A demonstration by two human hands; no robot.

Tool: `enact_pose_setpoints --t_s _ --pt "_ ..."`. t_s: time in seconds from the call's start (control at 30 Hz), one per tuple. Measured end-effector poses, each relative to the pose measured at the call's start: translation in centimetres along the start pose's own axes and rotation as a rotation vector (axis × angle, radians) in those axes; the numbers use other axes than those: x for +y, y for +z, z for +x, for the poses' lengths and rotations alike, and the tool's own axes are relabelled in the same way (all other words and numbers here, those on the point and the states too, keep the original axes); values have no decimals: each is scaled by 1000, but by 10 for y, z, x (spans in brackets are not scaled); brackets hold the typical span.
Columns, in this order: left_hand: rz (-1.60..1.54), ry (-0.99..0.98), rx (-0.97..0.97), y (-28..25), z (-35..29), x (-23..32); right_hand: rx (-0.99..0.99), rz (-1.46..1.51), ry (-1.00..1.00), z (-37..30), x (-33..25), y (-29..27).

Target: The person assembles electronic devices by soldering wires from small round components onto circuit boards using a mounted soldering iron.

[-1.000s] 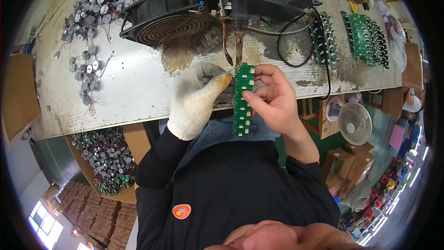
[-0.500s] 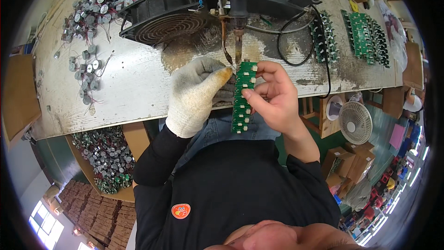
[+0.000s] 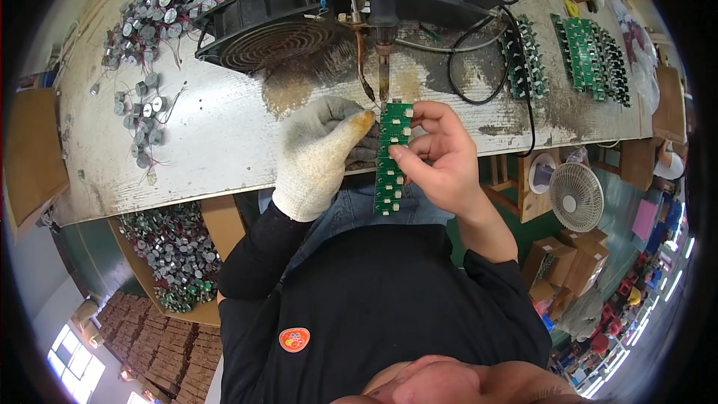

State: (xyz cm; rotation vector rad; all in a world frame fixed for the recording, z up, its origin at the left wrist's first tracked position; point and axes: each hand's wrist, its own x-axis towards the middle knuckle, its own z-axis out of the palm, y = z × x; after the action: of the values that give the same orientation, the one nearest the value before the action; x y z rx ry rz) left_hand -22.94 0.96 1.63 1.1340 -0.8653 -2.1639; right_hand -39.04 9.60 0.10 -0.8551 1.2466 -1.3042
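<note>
My bare right hand (image 3: 447, 161) grips a long green circuit board strip (image 3: 390, 173) with small white connectors, thumb on its face and fingers along its right edge. The strip hangs toward me past the table's front edge. My left hand (image 3: 313, 153), in a whitish knit glove with a stained thumb, is closed in a pinch beside the strip's upper left edge. What lies between those fingertips is hidden. Just above the strip's top end points the tip of a fixed soldering iron (image 3: 384, 78). A thin curved copper-coloured tube (image 3: 362, 67) ends beside that tip.
A black fan (image 3: 280, 45) stands behind my left hand. Small round motors with wires (image 3: 168, 7) are heaped at the left. More board strips (image 3: 587, 60) lie at the right, past a looped black cable (image 3: 453, 78). Below the table edge is a motor-filled box (image 3: 176, 251).
Both hands keep their grips. The board strip's top end sits slightly lower, a little farther from the iron's tip; otherwise the view has only shifted slightly.
</note>
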Motion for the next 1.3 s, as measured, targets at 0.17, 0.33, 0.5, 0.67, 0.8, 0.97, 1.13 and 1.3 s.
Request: enact_pose_setpoints --t_s 0.17,0.33,0.5,0.67,0.8,0.97,1.13,1.3 --pt "86 30 1 0 2 1 2 15 8 0 1 0" --pt "178 64 24 -3 3 -3 -18 7 7 -2 1 0" --pt "183 92 15 0 3 -2 -3 3 1 -2 1 0" --pt "170 98 40 4 3 -1 -3 12 -13 -2 -3 -1" --pt "187 109 51 6 3 -2 0 -6 -19 -3 -1 -3" --pt "155 36 27 0 4 -5 4 -38 -11 -4 3 -2" --pt "170 40 48 -2 -2 4 -6 -35 -26 -1 5 6" --pt "448 390 201 -28 -17 -5 66 20 100 1 -3 0"
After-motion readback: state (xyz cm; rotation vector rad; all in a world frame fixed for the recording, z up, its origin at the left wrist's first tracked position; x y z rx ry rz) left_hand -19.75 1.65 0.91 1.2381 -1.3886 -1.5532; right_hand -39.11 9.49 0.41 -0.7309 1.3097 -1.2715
